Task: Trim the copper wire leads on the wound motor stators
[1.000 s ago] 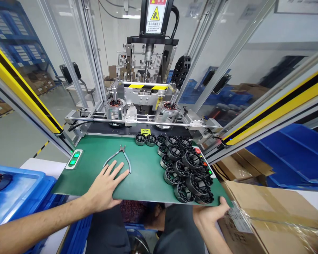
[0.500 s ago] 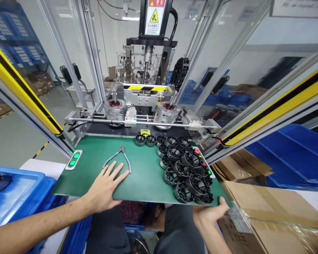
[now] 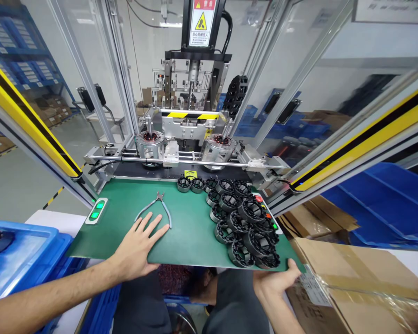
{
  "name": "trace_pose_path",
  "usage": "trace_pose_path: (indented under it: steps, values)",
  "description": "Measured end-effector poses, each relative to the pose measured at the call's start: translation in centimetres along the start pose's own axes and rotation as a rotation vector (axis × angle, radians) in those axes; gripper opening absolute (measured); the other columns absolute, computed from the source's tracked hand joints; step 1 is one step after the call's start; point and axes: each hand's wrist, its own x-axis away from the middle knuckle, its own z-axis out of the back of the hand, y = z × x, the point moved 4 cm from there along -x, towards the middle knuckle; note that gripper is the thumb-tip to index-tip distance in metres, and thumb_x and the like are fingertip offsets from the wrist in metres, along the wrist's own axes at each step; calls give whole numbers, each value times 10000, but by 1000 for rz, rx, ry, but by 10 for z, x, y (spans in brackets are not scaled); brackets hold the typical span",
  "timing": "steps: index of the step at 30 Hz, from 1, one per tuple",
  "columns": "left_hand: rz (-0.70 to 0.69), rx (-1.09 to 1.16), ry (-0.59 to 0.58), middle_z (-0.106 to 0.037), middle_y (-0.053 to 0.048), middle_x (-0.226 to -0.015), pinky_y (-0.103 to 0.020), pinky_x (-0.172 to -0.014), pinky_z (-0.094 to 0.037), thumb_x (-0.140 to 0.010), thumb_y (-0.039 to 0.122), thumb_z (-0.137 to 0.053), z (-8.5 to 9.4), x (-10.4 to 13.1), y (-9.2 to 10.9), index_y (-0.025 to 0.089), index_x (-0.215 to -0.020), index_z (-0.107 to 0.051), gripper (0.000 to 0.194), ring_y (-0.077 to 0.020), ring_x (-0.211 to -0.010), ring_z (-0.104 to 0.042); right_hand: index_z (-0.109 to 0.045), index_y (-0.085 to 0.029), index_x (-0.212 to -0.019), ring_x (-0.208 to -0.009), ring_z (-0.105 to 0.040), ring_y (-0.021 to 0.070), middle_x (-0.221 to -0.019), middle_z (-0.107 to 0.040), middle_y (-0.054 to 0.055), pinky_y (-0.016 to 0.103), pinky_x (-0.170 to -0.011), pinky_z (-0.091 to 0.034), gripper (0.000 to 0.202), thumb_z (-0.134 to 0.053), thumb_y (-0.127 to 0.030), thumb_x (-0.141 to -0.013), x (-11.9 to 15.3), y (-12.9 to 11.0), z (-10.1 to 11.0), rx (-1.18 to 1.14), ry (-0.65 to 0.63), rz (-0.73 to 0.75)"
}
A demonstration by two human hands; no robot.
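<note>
My left hand (image 3: 138,244) lies flat on the green tabletop (image 3: 191,241), fingers spread. Its fingertips reach between the blue handles of a pair of cutting pliers (image 3: 166,212), which lie with handles apart. At the front right corner, my right hand (image 3: 278,279) holds the table edge, thumb on top and the other fingers hidden below. Beside it, several black ring-shaped motor stator cores (image 3: 242,252) are stacked on the tabletop. Behind them stands a machine with two metal cylindrical fixtures, left (image 3: 151,148) and right (image 3: 218,150), with reddish windings at their tops.
Yellow-and-black posts (image 3: 31,111) frame the machine. A panel with green lit buttons (image 3: 96,211) is at the table's left; a red button (image 3: 258,198) is at its right. Blue trays (image 3: 38,236) stand left, and a cardboard box (image 3: 365,278) stands right.
Both hands, the pliers and the stator cores stay in place. At the tops of the two fixtures, the reddish windings show more fully than before. The view has shifted very slightly.
</note>
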Motion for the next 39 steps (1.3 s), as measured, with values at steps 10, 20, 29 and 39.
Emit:
trace_pose_path:
  steps: [10, 20, 29, 39]
  values:
    - [-8, -2, 6, -221, -120, -1951, -729, -1438, -240, -856, 508, -872, -2, 1, -1, 339, -1834, -379, 1108, -500, -1797, -197, -781, -225, -1053, -1193, -778, 328, -1231, -840, 33, 539, -1005, -693, 533, -729, -577, -655, -2, 1, 1, 2, -1, -22]
    - [4, -8, -8, -205, -106, -1957, -718, -1443, -233, -853, 504, -867, -1, -1, 0, 355, -1838, -366, 1115, -493, -1801, -186, -775, -237, -994, -1235, -769, 334, -1222, -845, 18, 564, -1016, -697, 487, -690, -593, -673, 0, 0, 0, 12, -5, -2]
    - [5, -12, -19, -215, -112, -1953, -720, -1441, -244, -864, 517, -854, 1, 1, 1, 342, -1835, -382, 1093, -491, -1799, -198, -773, -233, -972, -1219, -767, 346, -1185, -848, 31, 555, -980, -702, 497, -700, -602, -647, -2, 1, 1, 20, 7, -13]
    - [-7, -5, 9, -221, -107, -1953, -722, -1441, -240, -858, 514, -860, -3, 0, -2, 351, -1836, -373, 1105, -483, -1800, -200, -765, -236, -995, -1172, -773, 326, -1167, -845, 19, 527, -966, -692, 507, -703, -596, -643, 1, -1, -2, 20, 4, -21]
